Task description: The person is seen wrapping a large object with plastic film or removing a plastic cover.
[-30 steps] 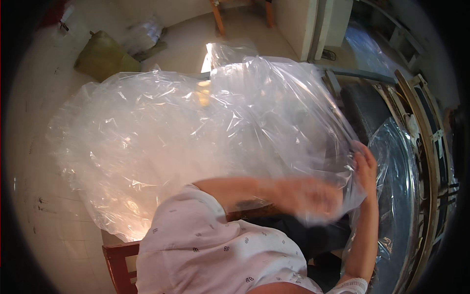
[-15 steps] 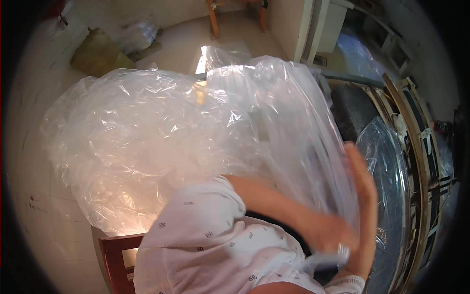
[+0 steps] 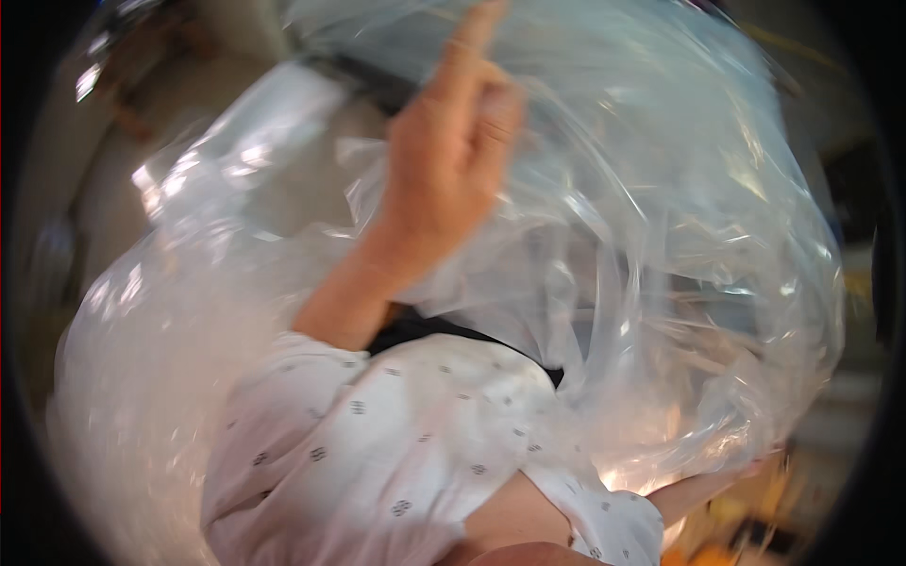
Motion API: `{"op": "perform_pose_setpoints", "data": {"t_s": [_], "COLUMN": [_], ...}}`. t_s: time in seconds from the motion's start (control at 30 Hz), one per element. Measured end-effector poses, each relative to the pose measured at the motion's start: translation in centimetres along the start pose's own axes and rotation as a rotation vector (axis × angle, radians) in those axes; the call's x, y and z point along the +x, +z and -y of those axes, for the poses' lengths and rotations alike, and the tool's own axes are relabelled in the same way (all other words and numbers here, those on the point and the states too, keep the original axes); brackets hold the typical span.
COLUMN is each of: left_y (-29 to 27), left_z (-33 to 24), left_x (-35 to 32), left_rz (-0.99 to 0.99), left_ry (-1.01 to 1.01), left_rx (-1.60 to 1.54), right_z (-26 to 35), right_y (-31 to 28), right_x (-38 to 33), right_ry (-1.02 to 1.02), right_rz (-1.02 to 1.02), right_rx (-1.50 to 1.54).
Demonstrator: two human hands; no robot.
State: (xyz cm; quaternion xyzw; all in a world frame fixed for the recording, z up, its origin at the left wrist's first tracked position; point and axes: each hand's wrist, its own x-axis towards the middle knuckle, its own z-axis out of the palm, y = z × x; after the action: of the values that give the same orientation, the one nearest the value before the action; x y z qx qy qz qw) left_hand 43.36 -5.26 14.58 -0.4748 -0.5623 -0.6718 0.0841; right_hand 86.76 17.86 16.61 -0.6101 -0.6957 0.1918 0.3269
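A big sheet of clear plastic film [image 3: 698, 208] billows in loose folds in front of me and round to the right. My left hand [image 3: 448, 156] is raised at the top middle, in front of the film; one finger is stretched out and another is bent beside it, with nothing visible between them. My right forearm [image 3: 694, 492] reaches out at the lower right, and the right hand at its end is mostly hidden at the film's lower edge, so its fingers do not show. More crumpled film [image 3: 142, 377] bulges along my left side.
A dark strip [image 3: 363, 80] shows between folds at the top. Behind the film at the upper left are blurred brown things [image 3: 142, 104]. Orange and yellow items [image 3: 746, 519] lie at the lower right. Motion blurs much of the surroundings.
My hands, close together at the lower right before, are now far apart: the left raised at top middle, the right out to the right. The film now spreads across the right side. The view has turned.
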Motion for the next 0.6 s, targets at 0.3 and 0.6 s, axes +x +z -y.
{"op": "perform_pose_setpoints", "data": {"t_s": [0.3,0.6], "left_y": [21.0,24.6], "left_z": [6.5,3.4], "left_x": [-6.7,-3.8], "left_rz": [0.770,0.727], "left_ry": [-0.375,-0.025], "left_rx": [-0.426,-0.125], "right_z": [-23.0,-5.0], "right_y": [-34.7,-2.9], "right_x": [-29.8,-12.1], "right_ry": [0.335,-0.111], "right_rz": [-0.374,-0.111], "right_rx": [-1.161,0.219]}}
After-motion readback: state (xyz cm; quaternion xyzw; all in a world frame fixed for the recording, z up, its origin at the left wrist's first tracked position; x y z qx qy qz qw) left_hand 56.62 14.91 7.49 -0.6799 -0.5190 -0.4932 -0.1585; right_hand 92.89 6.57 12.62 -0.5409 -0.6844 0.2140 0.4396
